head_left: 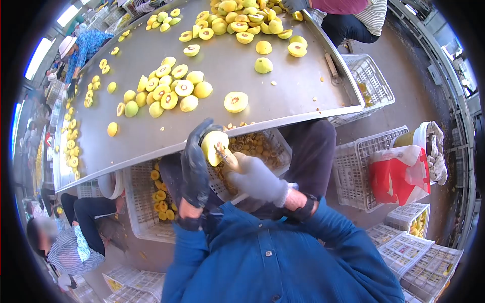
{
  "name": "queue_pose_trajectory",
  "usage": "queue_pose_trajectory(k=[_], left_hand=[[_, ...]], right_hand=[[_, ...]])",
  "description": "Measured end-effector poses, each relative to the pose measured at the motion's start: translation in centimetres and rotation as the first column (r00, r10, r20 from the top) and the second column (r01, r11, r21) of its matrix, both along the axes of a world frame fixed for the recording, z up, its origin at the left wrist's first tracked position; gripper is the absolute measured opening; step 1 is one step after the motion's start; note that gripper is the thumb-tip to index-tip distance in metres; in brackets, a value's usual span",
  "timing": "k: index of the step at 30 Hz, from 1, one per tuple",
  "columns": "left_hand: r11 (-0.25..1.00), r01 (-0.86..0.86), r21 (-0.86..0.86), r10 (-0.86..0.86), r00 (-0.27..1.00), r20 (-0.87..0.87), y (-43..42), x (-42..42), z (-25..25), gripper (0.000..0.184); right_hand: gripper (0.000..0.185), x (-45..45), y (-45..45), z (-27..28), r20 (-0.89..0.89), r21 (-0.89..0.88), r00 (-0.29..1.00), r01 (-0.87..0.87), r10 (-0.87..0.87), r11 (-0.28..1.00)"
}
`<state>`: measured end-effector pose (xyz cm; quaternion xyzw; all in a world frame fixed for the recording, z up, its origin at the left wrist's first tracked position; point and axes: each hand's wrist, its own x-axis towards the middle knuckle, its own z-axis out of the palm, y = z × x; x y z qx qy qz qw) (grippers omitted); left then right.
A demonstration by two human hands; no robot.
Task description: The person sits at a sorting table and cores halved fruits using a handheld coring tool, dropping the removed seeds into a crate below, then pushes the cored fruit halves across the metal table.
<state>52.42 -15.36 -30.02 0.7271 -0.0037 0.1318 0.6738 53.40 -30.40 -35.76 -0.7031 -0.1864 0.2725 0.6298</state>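
Observation:
My left hand, in a black glove, is closed around a yellow peach half just off the table's near edge. In a pale grey glove, my right hand grips the wooden handle of a pitting tool. Its metal end meets the cut face of the peach; how deep it goes, I cannot tell. Below both hands, a crate holds peach pieces. On the metal table ahead lie a group of cut peaches and a single half.
A larger peach pile sits at the table's far side. Another wooden-handled tool lies along the right edge. Crates stand at left and right, with a red bag on the latter. Other people work around the table.

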Motion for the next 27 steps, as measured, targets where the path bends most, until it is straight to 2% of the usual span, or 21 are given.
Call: queue_pose_trajectory(k=[1,2,3,4,6,7,8,10,11,14,15,16,18,19,20,21,22,23,26,27], left_hand=[[0.995,-0.096,0.011,0.096,0.994,0.059,-1.3,-0.5,-1.1,0.040],[0.980,-0.197,0.013,0.194,0.974,0.115,-1.9,-0.8,-2.2,0.044],[0.967,-0.222,0.121,0.216,0.975,0.058,-0.9,-1.0,-2.7,0.046],[0.973,-0.138,0.187,0.135,0.990,0.027,0.1,-1.1,-2.8,0.046],[0.950,0.037,0.310,-0.020,0.998,-0.056,1.2,-0.5,-1.8,0.047],[0.997,0.035,0.069,-0.026,0.991,-0.129,0.9,-0.1,-2.0,0.050],[0.999,0.018,-0.042,-0.023,0.992,-0.125,0.9,0.1,-2.4,0.050],[0.965,-0.011,-0.263,-0.020,0.993,-0.114,1.0,0.7,-3.1,0.051],[0.949,0.065,-0.309,-0.086,0.995,-0.055,0.5,0.8,-2.7,0.053],[0.972,0.201,0.122,-0.189,0.976,-0.107,1.0,1.0,-1.9,0.058],[0.954,0.244,0.171,-0.229,0.968,-0.106,1.1,1.4,-1.8,0.063],[0.978,0.196,0.067,-0.189,0.977,-0.100,1.0,1.1,-1.9,0.064],[0.986,0.100,-0.132,-0.112,0.990,-0.086,0.9,1.2,-2.0,0.065],[0.941,0.047,-0.336,-0.076,0.994,-0.072,0.4,1.1,-2.8,0.065],[0.925,0.005,-0.379,-0.035,0.997,-0.072,-0.1,1.1,-3.3,0.065],[0.905,-0.038,-0.423,0.006,0.997,-0.076,-0.5,1.1,-3.8,0.065],[0.879,-0.084,-0.470,0.048,0.995,-0.087,-0.9,1.0,-4.2,0.065],[0.896,-0.101,-0.431,0.076,0.994,-0.075,-1.1,1.0,-4.3,0.062],[0.958,-0.080,-0.276,0.046,0.991,-0.129,-0.9,0.7,-2.4,0.059],[0.994,0.007,-0.106,-0.014,0.998,-0.059,-0.7,0.7,-1.7,0.058]], right_hand=[[0.020,-0.5,0.3,0.8,-0.229,0.110,0.973,0.025,0.000,0.994],[0.020,-1.1,0.5,1.5,-0.448,0.208,0.893,0.070,0.031,0.976],[0.019,-1.8,0.4,1.9,-0.302,0.228,0.953,0.077,-0.005,0.971],[0.019,-1.7,0.3,0.8,-0.077,0.098,0.997,0.018,-0.010,0.995],[0.019,-0.6,0.2,-1.0,0.358,-0.180,0.930,-0.019,0.083,0.983],[0.018,-0.3,-0.2,-0.4,0.211,-0.270,0.973,-0.032,0.092,0.962],[0.019,-0.6,-0.2,0.4,0.019,-0.122,0.998,-0.057,0.060,0.991],[0.020,-1.4,0.1,1.4,-0.354,0.177,0.932,-0.016,0.079,0.984],[0.021,-1.8,0.0,1.4,-0.349,0.183,0.933,-0.018,0.082,0.983],[0.020,-1.2,-1.4,0.5,0.033,-0.185,0.993,-0.109,0.117,0.977],[0.021,-1.2,-1.3,-0.9,0.087,-0.120,0.986,-0.132,0.142,0.984],[0.021,-1.3,-1.2,-2.4,0.141,-0.054,0.976,-0.159,0.165,0.986],[0.022,-1.6,-0.2,-0.7,-0.206,0.213,0.975,-0.044,0.089,0.976],[0.024,-1.4,-0.2,-0.2,-0.299,0.207,0.948,-0.043,0.105,0.977],[0.024,-1.1,-0.3,-0.6,0.027,0.025,0.995,-0.097,0.096,0.995],[0.025,-0.4,-0.7,-1.4,0.345,-0.168,0.928,-0.086,0.140,0.982],[0.026,0.1,-1.0,-1.9,0.604,-0.346,0.761,-0.015,0.235,0.938],[0.027,0.3,-1.4,-0.2,0.411,-0.356,0.893,-0.025,0.181,0.934],[0.024,0.7,-1.7,-0.5,-0.007,0.036,0.983,-0.184,0.184,0.982],[0.027,1.4,-2.4,1.6,-0.074,-0.103,0.958,-0.282,0.275,0.954]])
